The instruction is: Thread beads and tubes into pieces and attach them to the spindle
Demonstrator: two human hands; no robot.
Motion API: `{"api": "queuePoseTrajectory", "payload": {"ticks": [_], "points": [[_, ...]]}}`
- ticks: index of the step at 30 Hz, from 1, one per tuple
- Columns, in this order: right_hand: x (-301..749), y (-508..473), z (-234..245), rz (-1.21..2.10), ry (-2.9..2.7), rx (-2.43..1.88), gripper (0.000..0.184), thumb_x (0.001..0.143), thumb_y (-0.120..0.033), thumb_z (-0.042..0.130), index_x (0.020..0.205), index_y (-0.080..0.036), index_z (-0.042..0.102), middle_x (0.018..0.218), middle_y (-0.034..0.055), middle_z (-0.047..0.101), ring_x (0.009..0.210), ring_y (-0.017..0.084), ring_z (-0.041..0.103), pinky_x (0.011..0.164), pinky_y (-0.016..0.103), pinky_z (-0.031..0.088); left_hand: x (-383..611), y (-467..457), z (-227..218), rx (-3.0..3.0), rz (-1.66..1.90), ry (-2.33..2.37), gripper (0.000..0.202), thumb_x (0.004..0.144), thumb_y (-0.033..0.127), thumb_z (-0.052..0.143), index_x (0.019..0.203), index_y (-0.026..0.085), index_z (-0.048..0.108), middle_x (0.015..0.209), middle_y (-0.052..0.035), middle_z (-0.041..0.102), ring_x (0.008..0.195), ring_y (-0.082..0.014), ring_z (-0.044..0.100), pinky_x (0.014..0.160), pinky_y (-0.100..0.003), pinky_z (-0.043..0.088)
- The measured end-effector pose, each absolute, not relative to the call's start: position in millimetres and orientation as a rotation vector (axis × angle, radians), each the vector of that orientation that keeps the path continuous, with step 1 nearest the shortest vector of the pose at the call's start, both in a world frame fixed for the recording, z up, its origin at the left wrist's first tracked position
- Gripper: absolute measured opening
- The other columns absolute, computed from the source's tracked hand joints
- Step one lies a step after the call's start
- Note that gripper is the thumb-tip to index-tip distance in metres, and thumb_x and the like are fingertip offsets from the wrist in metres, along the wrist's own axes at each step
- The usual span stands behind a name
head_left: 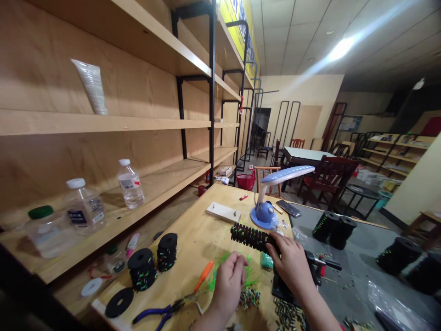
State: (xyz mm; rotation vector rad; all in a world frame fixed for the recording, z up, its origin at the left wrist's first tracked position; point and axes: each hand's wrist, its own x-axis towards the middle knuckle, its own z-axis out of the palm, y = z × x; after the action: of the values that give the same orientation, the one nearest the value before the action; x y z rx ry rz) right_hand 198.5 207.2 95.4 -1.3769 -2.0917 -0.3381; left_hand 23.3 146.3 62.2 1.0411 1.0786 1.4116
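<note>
My right hand (287, 255) is wrapped around one end of a long roll of black discs (250, 236) with coloured flecks along its edges. It lies sideways above the table. Lower and to its left, my left hand (230, 278) has its fingers curled together; whatever is in them, if anything, is hidden. Bright green fibres (253, 276) spread on the wood behind that hand. A pile of small coloured beads (250, 298) lies beside it. Under my right forearm stands a black clamp-like tool (317, 262), partly covered. Small metallic pieces (287, 312) are heaped in front.
Blue-handled pliers (155, 312) and an orange-handled tool (204, 276) lie at front left, near black disc stacks (142, 269). A blue lamp (265, 214) stands behind the roll. More black stacks (342, 232) sit on the grey mat. Wooden shelves (165, 179) line the left.
</note>
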Motion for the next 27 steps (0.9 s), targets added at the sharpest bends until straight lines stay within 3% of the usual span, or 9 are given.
{"api": "queuePoseTrajectory", "payload": {"ticks": [2, 5, 8, 10, 12, 15, 27], "points": [[198.1, 206.8, 94.5, -0.327, -2.097, -1.386, 0.028, 0.09, -0.033, 0.05, 0.109, -0.017, 0.064, 0.107, 0.0097, 0.074, 0.097, 0.027, 0.067, 0.081, 0.038, 0.044, 26.3, 148.2, 54.4, 1.052, 1.427, 1.15, 0.049, 0.08, 0.061, 0.05, 0.093, 0.014, 0.056, 0.051, 0.0075, 0.044, 0.04, -0.0071, 0.033, 0.039, -0.02, 0.022], [198.2, 206.8, 93.0, -0.344, -2.102, -1.379, 0.029, 0.091, -0.033, 0.05, 0.11, -0.017, 0.064, 0.109, 0.01, 0.073, 0.099, 0.027, 0.066, 0.082, 0.038, 0.044, 34.0, 151.5, 47.0, 1.068, 1.417, 1.183, 0.059, 0.08, 0.055, 0.055, 0.118, 0.011, 0.05, 0.055, 0.006, 0.051, 0.04, -0.0084, 0.038, 0.04, -0.021, 0.026], [198.1, 205.7, 91.2, -0.399, -2.091, -1.346, 0.028, 0.091, -0.034, 0.049, 0.109, -0.018, 0.065, 0.108, 0.0096, 0.073, 0.097, 0.026, 0.066, 0.082, 0.039, 0.043, 41.4, 157.0, 44.9, 1.036, 1.365, 1.147, 0.066, 0.076, 0.053, 0.061, 0.123, 0.01, 0.046, 0.053, 0.0073, 0.05, 0.039, -0.008, 0.035, 0.04, -0.021, 0.025], [197.3, 203.4, 89.5, -0.45, -2.073, -1.321, 0.028, 0.09, -0.033, 0.05, 0.109, -0.019, 0.065, 0.108, 0.0095, 0.073, 0.097, 0.026, 0.066, 0.084, 0.04, 0.043, 43.9, 161.6, 44.4, 0.994, 1.338, 1.108, 0.063, 0.073, 0.056, 0.062, 0.116, 0.012, 0.049, 0.051, 0.0084, 0.049, 0.038, -0.0075, 0.033, 0.039, -0.02, 0.023], [196.0, 199.9, 87.2, -0.505, -2.051, -1.302, 0.029, 0.089, -0.032, 0.051, 0.11, -0.018, 0.065, 0.11, 0.0096, 0.073, 0.098, 0.027, 0.065, 0.087, 0.041, 0.041, 44.2, 165.6, 43.2, 0.973, 1.342, 1.061, 0.052, 0.071, 0.059, 0.063, 0.097, 0.014, 0.054, 0.05, 0.0086, 0.046, 0.039, -0.0069, 0.032, 0.039, -0.019, 0.022], [194.2, 193.7, 82.7, -0.568, -2.022, -1.281, 0.03, 0.089, -0.031, 0.05, 0.112, -0.019, 0.064, 0.114, 0.0097, 0.071, 0.1, 0.027, 0.064, 0.091, 0.042, 0.038, 41.2, 168.2, 40.0, 0.959, 1.388, 0.998, 0.046, 0.07, 0.062, 0.063, 0.071, 0.018, 0.049, 0.048, 0.0084, 0.041, 0.042, -0.0063, 0.031, 0.04, -0.018, 0.019], [193.7, 173.5, 53.8, -0.7, -1.992, -1.205, 0.042, 0.088, -0.025, 0.05, 0.129, -0.02, 0.052, 0.128, 0.0096, 0.064, 0.113, 0.03, 0.059, 0.099, 0.048, 0.036, 19.9, 149.6, 30.2, 0.965, 1.296, 0.956, 0.049, 0.072, 0.066, 0.061, 0.069, 0.02, 0.044, 0.047, 0.0095, 0.043, 0.037, -0.0042, 0.029, 0.038, -0.018, 0.018]]}}
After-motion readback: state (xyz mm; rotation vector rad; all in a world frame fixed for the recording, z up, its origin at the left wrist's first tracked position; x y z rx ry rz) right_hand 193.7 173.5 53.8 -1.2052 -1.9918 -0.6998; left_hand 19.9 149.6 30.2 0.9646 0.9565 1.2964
